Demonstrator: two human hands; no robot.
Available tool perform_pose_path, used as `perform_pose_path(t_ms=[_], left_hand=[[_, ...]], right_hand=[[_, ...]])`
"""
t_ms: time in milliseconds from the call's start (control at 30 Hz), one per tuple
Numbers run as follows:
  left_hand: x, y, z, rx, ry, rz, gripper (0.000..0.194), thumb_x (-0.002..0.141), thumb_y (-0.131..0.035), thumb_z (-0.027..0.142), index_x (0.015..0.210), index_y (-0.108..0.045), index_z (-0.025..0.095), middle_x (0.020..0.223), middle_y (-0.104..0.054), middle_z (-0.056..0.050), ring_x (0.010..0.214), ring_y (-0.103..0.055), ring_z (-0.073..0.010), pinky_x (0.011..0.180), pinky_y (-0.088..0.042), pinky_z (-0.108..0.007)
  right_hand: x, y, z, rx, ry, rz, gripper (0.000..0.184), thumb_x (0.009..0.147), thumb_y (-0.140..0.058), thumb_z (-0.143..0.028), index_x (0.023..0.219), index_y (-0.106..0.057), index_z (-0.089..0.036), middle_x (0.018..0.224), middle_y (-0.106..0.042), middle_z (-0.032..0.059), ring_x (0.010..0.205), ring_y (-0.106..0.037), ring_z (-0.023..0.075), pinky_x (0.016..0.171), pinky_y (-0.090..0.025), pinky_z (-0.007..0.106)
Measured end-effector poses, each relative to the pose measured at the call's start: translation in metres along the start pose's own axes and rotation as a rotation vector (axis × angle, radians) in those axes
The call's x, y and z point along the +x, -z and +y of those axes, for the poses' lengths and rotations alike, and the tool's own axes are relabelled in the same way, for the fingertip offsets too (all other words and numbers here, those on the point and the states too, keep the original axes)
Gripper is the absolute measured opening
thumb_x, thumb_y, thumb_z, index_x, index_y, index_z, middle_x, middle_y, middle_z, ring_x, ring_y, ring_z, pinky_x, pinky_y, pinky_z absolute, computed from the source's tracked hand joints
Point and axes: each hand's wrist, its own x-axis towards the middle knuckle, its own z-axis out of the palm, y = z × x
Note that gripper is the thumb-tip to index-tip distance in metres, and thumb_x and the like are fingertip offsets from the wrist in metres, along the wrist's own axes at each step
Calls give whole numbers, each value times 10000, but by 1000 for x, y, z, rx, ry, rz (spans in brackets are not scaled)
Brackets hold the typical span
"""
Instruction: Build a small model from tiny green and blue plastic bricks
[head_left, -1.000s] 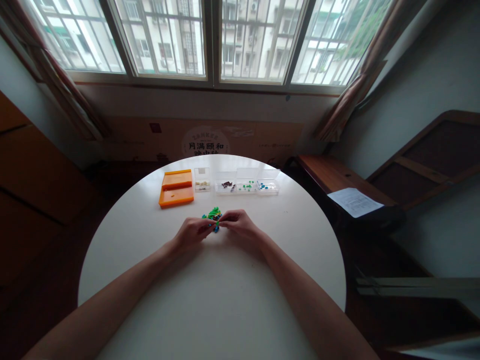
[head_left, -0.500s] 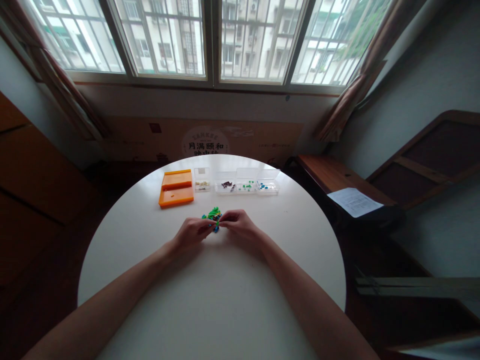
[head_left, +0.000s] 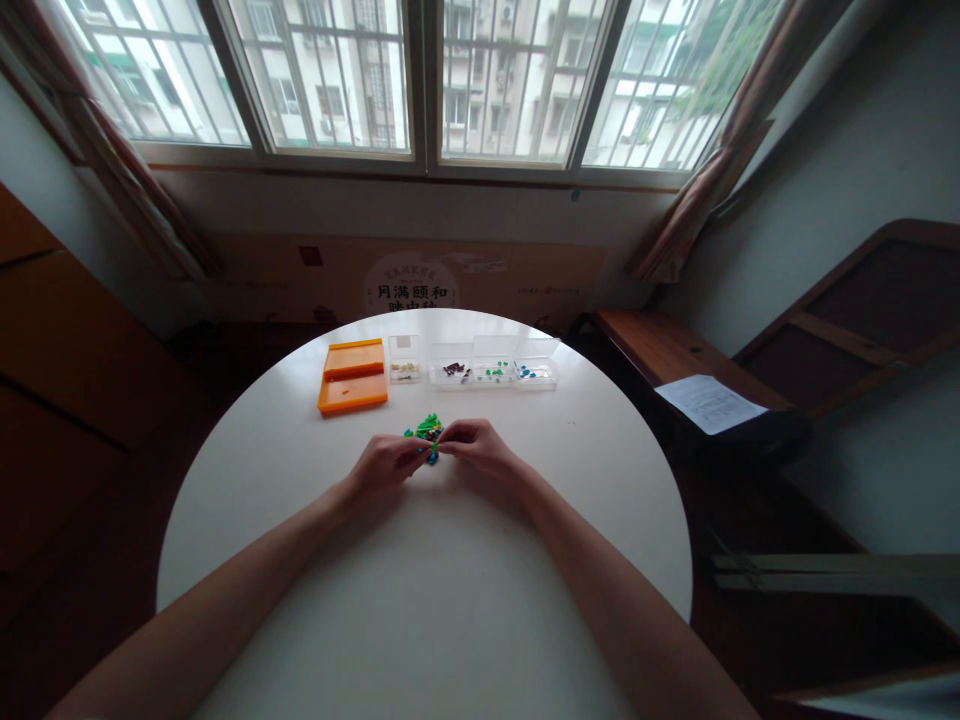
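Note:
My left hand (head_left: 386, 464) and my right hand (head_left: 480, 450) meet at the middle of a round white table (head_left: 420, 590). Both are closed in a pinch on a small green and blue brick model (head_left: 428, 432) between their fingertips. The model's lower part is hidden by my fingers. Both forearms rest on the table.
An orange tray (head_left: 352, 374) lies at the far left of the table. Beside it stands a row of clear boxes (head_left: 495, 366) with small coloured pieces. A wooden bench with a sheet of paper (head_left: 709, 403) is to the right. Windows are behind.

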Motion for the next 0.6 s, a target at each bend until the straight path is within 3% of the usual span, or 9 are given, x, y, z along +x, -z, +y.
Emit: perform_pose_path(t_ms=[600], left_hand=[[-1,0,-1,-1,-6,-10,240,855,-548,293,881,-704,112,470,-566,8,390,-448,-53,445,-374,-140]], right_hand=[[-1,0,-5,-28,2,-12,319,618,-738,-405,739,-686,-114,702,-675,49,653,-588,145,659,-471,277]])
